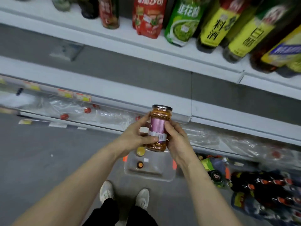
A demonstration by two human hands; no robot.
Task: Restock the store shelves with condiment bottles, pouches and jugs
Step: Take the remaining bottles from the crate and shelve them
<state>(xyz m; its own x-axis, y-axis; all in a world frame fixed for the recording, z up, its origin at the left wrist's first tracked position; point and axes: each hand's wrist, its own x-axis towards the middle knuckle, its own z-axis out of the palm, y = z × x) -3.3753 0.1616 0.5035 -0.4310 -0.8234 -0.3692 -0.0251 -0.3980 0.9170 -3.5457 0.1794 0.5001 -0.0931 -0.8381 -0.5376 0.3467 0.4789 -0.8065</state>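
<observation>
Jar (158,128) held in both hands at mid-frame, in front of the lower shelf edge (114,95) and directly above a clear plastic bin (167,177) on the floor. Long axis approx vertical in view, top leaning slightly right. The black lid (162,107) points up/away toward the shelves, base toward the person. Glass jar w/ chunky orange-red contents visible above and below a pink-purple label; white strip w/ barcode at the label's lower edge. Left hand (138,136) grips the jar's left side, thumb across the lower label. Right hand (176,141) wraps the right side, fingers (168,126) curled on the label edge, so both sets of fingers are closed round the jar. Bin holds 2 bottles seen cap-up: yellow cap (140,151), brown cap (139,164). Upper shelf (81,30) carries a red pouch (148,17), a green pouch (184,22) and yellow-label bottles (216,26). Bottom shelf has plastic-wrapped red-cap bottles (88,110). Floor at right: shrink-wrapped packs of dark bottles (268,190). White shoes (105,191) near the bin. Frame has motion blur, label text unreadable.
</observation>
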